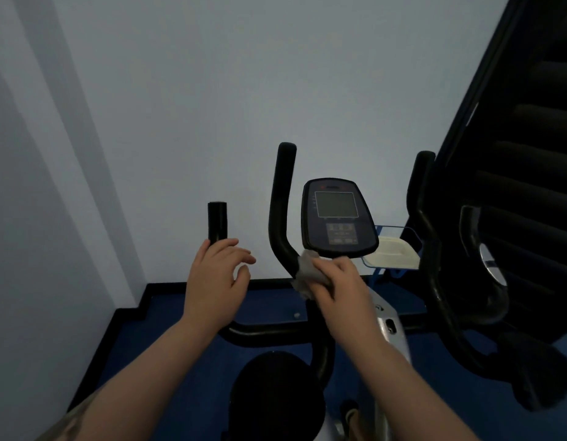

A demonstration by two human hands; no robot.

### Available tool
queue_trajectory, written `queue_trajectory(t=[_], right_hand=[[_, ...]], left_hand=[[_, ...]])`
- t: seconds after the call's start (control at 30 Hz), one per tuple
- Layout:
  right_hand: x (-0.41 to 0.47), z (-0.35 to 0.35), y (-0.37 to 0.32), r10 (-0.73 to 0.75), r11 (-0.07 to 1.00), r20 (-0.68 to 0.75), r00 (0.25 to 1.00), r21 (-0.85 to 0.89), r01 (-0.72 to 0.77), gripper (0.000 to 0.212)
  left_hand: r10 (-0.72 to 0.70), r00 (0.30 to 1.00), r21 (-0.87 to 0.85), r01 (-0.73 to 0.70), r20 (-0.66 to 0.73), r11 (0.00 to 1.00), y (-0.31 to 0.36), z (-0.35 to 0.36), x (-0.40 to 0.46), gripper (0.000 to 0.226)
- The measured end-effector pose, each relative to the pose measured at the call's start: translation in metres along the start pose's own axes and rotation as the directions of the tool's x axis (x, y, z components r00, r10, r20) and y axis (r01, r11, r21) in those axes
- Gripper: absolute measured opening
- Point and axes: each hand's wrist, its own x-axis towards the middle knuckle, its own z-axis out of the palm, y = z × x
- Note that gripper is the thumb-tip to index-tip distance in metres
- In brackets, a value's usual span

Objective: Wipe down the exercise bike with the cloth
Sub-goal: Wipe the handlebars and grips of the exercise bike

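The exercise bike [384,332] stands below me with black handlebars, a dark console [336,214] and a black saddle [275,393]. My right hand [342,281] presses a crumpled grey cloth [306,272] against the lower bend of the inner left handlebar [280,202], just under the console. My left hand [215,275] hovers at the base of the outer left grip [217,221], fingers spread and curled, touching the grip lightly without closing on it.
A pale wall rises close ahead, with a black skirting and blue floor [167,332] below. A blue-framed stand with a cream tray [393,254] sits behind the console. A second dark exercise machine [485,281] and dark stairs crowd the right side.
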Motion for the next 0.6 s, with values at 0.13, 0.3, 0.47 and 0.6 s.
queue_trajectory(t=[0.13,0.3,0.47,0.6], right_hand=[[0.019,-0.024,0.003,-0.021,0.998,0.108,0.994,-0.050,0.027,0.015],[0.077,-0.003,-0.042,-0.136,0.986,0.034,0.990,-0.092,0.138,0.033],[0.041,0.007,-0.030,-0.143,0.966,0.116,0.983,-0.198,0.164,0.043],[0.049,-0.028,-0.016,-0.069,0.976,0.211,0.975,-0.187,0.109,0.044]], left_hand=[[0.007,1.000,-0.023,-0.008,-0.016,1.000,0.001,-0.001,0.000,0.023],[0.046,0.980,-0.107,-0.067,-0.194,0.992,0.003,-0.007,0.014,0.033],[0.027,0.988,-0.090,-0.041,-0.154,0.995,-0.012,-0.011,0.054,0.039],[0.074,0.994,-0.044,-0.078,-0.085,0.996,-0.022,-0.004,0.061,0.038]])
